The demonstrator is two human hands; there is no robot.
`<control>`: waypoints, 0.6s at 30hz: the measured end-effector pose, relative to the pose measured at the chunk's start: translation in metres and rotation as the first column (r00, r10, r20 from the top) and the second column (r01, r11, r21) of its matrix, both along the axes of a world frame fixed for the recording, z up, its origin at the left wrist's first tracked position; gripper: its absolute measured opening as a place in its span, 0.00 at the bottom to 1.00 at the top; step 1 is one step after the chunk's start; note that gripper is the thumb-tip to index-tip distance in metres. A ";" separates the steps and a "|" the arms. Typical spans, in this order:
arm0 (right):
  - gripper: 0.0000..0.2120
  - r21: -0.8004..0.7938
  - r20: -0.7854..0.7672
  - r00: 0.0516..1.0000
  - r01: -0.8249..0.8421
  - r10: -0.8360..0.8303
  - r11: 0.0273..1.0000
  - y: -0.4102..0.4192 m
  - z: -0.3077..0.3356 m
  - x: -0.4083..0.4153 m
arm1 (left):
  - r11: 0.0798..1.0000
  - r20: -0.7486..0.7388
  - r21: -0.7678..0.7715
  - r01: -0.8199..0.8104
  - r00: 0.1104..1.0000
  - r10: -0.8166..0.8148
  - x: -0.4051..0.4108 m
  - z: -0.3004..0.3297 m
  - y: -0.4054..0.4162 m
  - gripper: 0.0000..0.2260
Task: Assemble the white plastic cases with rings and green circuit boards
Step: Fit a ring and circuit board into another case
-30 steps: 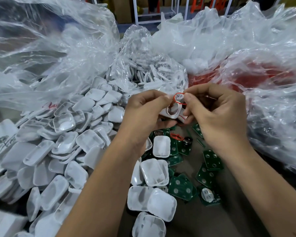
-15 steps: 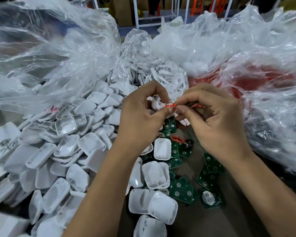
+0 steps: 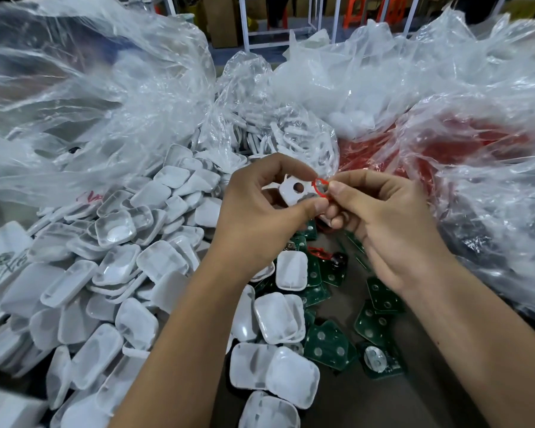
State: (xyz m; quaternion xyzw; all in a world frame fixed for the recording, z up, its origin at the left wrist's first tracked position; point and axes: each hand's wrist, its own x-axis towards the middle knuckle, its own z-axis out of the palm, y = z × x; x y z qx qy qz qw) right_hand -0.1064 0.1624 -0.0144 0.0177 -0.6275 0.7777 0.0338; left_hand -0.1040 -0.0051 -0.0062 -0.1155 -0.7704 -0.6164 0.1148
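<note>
Crinkled clear plastic bags [image 3: 105,97] crowd the far half of the work surface, and their glare makes the contents hard to read: one in the middle [image 3: 278,131] seems to hold white looped parts, and one on the right [image 3: 464,149] shows a red mass whose pieces cannot be made out. Beyond them, white frame legs and orange stools are cut off by the top edge. A heap of white case halves [image 3: 112,273] fills the left and spills toward the near edge, where several are cropped. Green circuit boards [image 3: 331,341] lie on the dark table [image 3: 383,406] between the forearms, partly buried under white shells, and a second red ring [image 3: 317,252] rests on them. The left hand [image 3: 260,217] is raised in the middle, fingers curled, thumb and forefinger gripping a white case piece [image 3: 294,191] with a round hole; most of that piece is hidden behind the fingers. The right hand [image 3: 380,220] faces it, fingers curled, pinching a small red ring [image 3: 321,188] between thumb and forefinger at the edge of the case piece. Whether the ring is already seated on the piece cannot be told.
</note>
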 end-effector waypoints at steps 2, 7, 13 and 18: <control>0.05 -0.121 0.133 0.990 -0.031 0.047 0.992 0.000 0.003 -0.001 | 0.993 -0.053 -0.112 -0.037 0.998 0.031 -0.002 -0.002 0.000 0.10; 0.06 -0.298 0.301 0.940 -0.065 0.159 0.952 0.007 0.009 -0.003 | 0.947 -0.240 -0.302 -0.111 0.970 0.037 -0.005 -0.004 0.001 0.08; 0.10 -0.371 0.425 0.877 -0.058 0.225 0.927 0.009 0.011 -0.002 | 0.951 -0.282 -0.294 -0.095 0.959 0.009 -0.007 -0.006 -0.002 0.06; 0.08 -0.382 0.450 0.862 -0.050 0.234 0.923 0.011 0.011 -0.003 | 0.947 -0.309 -0.308 -0.086 0.951 -0.014 -0.007 -0.006 -0.003 0.04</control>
